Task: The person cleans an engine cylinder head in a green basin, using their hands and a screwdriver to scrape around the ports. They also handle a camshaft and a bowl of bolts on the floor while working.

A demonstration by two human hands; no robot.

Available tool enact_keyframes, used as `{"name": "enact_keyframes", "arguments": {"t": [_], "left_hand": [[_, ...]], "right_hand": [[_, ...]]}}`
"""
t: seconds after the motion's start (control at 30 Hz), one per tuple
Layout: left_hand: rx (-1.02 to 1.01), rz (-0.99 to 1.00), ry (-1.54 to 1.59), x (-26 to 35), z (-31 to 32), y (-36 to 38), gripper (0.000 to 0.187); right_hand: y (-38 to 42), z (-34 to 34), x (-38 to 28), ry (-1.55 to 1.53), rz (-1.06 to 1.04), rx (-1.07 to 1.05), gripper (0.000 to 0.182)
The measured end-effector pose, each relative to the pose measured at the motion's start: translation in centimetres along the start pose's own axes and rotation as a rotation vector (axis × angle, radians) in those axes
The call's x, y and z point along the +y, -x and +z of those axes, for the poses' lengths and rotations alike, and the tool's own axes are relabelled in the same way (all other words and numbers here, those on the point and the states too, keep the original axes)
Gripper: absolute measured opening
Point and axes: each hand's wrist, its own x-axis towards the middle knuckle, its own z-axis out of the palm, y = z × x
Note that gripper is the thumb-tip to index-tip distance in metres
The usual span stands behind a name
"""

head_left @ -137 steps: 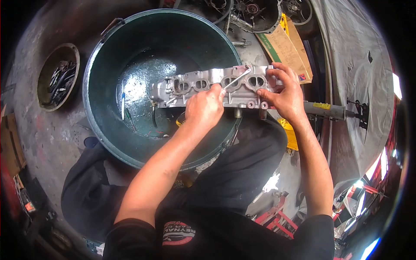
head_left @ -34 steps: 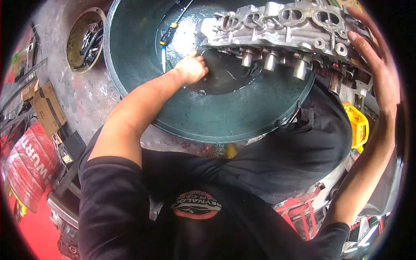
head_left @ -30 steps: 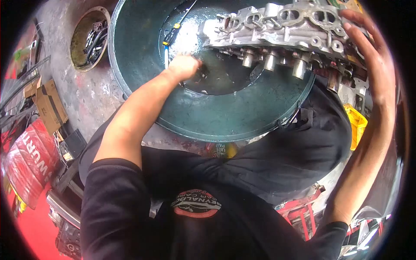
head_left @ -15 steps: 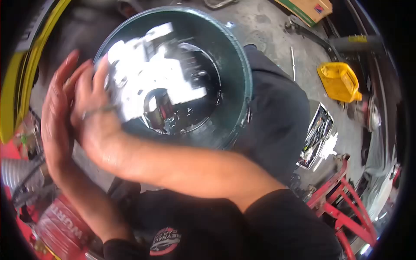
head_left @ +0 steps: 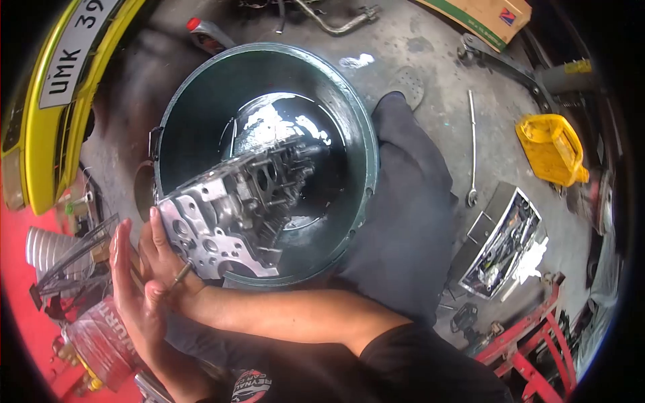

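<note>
A grey metal cylinder head point(head_left: 232, 211) stands tilted in a dark green bucket point(head_left: 368, 144), its machined face and studs showing. Its near end overlaps the bucket's left rim. My right hand point(head_left: 164, 258) reaches across to that end, fingers stretched and fingertips right at the casting's edge. Beside it, my left hand point(head_left: 134, 295) is flat, with straight fingers and the thumb apart; it overlaps part of the right hand. A short brass-coloured stud point(head_left: 182, 271) shows against the right hand. Dark, shiny liquid point(head_left: 322, 174) lies at the bucket's bottom.
At the right are a yellow jug point(head_left: 547, 151), a long wrench point(head_left: 473, 148), a tool tray point(head_left: 497, 248) and a red metal frame point(head_left: 531, 342). A yellow car bumper point(head_left: 47, 154) stands left. A bottle with a red cap point(head_left: 208, 35) lies behind the bucket.
The view has shifted, and the bucket appears lower. The cylinder head appears lower and at another angle in the bucket. Both hands appear lower, still side by side at its end.
</note>
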Motion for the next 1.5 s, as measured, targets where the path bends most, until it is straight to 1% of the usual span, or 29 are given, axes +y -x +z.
{"name": "enact_keyframes", "arguments": {"t": [0.03,0.1,0.13,0.2,0.27,0.3,0.33,0.47,0.53,0.67,0.77,0.8,0.83,0.87,0.9,0.93,0.97,1.0,1.07,1.1,1.17,1.2,1.23,1.27,1.3,1.33,1.4,1.47,1.5], "left_hand": [[0.054,0.03,-0.043,1.1,0.0,0.7,0.115],[0.012,0.077,0.321,1.4,1.5,2.5,0.111],[-0.009,0.104,0.501,2.9,2.3,2.6,0.109],[-0.091,0.332,-0.216,5.4,3.1,2.1,0.075],[-0.006,0.395,-0.4,3.8,4.2,2.9,0.061],[0.034,0.401,-0.313,3.8,4.6,2.6,0.048],[0.076,0.408,-0.329,3.5,5.0,2.7,0.04],[0.173,0.38,-0.349,3.9,5.4,2.8,0.037],[0.319,0.362,-0.304,4.0,6.0,2.1,0.029],[0.577,0.382,-0.049,4.1,6.6,1.1,0.031],[0.856,0.466,0.075,1.9,3.1,1.5,0.036],[0.976,0.444,0.02,0.6,1.1,2.3,0.037],[1.011,0.411,-0.019,-1.5,-0.8,3.6,0.035],[1.049,0.371,-0.06,-4.0,-2.5,5.6,0.034],[1.062,0.266,-0.154,-6.6,-4.4,8.4,0.031],[1.07,0.173,-0.241,-8.9,-5.6,11.5,0.028],[1.078,0.077,-0.242,-11.3,-6.4,15.4,0.029],[1.083,-0.01,-0.237,-13.1,-7.3,19.7,0.029],[1.036,-0.385,-0.293,-15.6,-7.2,29.1,0.026],[1.028,-0.562,-0.262,-16.6,-6.0,32.5,0.026],[0.908,-1.004,-0.365,-18.2,-3.1,41.9,0.033],[0.959,-1.102,-0.244,-18.3,-1.3,45.9,0.031],[1.01,-1.194,-0.12,-18.0,0.9,49.6,0.031],[1.129,-1.286,0.027,-18.2,3.5,53.4,0.029],[1.247,-1.37,0.184,-17.9,6.3,56.7,0.027],[1.29,-1.471,0.268,-16.9,9.2,58.6,0.025],[1.381,-1.624,0.42,-15.8,14.2,61.6,0.021],[1.477,-1.734,0.547,-14.9,18.6,63.3,0.018],[1.496,-1.769,0.579,-14.6,20.5,63.8,0.017]], "right_hand": [[0.5,-0.6,0.3,0.031,-0.029,-0.011,0.04],[1.5,-1.9,0.8,0.097,-0.083,-0.035,0.039],[1.8,-2.1,0.7,0.086,-0.099,-0.039,0.038],[2.7,-2.4,0.9,0.063,-0.111,-0.035,0.037],[2.7,-2.2,1.3,0.036,-0.127,-0.026,0.036],[2.8,-2.2,1.5,0.027,-0.133,-0.024,0.036],[2.8,-2.1,1.5,0.018,-0.141,-0.025,0.036],[2.9,-1.9,0.6,-0.01,-0.219,-0.016,0.034],[2.6,-1.9,0.6,-0.021,-0.273,-0.017,0.033],[1.9,-1.6,2.1,0.024,-0.356,-0.008,0.032],[-0.1,-1.1,4.9,0.095,-0.406,0.025,0.031],[-1.1,-1.0,6.1,0.133,-0.404,0.025,0.031],[-2.8,-0.8,7.2,0.184,-0.38,0.01,0.03],[-4.5,-1.7,6.5,0.39,-0.308,-0.138,0.031],[-5.7,-1.5,7.1,0.271,-0.144,-0.117,0.037],[-7.5,-1.5,9.0,0.301,-0.129,-0.229,0.045],[-8.5,-2.2,8.7,0.344,-0.047,-0.252,0.047],[-10.3,-1.9,10.5,0.336,-0.034,-0.303,0.048],[-13.6,-1.2,14.7,0.242,-0.067,-0.329,0.047],[-15.4,-0.9,17.0,0.201,-0.072,-0.363,0.049],[-19.1,-0.5,21.6,0.168,-0.1,-0.388,0.051],[-20.6,-0.3,24.1,0.172,-0.118,-0.382,0.051],[-20.8,-1.1,24.6,0.017,-0.048,-0.437,0.051],[-21.0,-1.6,25.0,-0.137,0.03,-0.488,0.051],[-21.5,-2.1,26.1,-0.191,0.058,-0.481,0.051],[-21.7,-2.0,27.2,-0.243,0.092,-0.476,0.05],[-21.4,-3.9,27.5,-0.222,0.086,-0.477,0.052],[-19.5,-5.2,25.9,-0.349,0.232,-0.423,0.05],[-19.1,-5.7,26.0,-0.325,0.266,-0.363,0.046]]}}
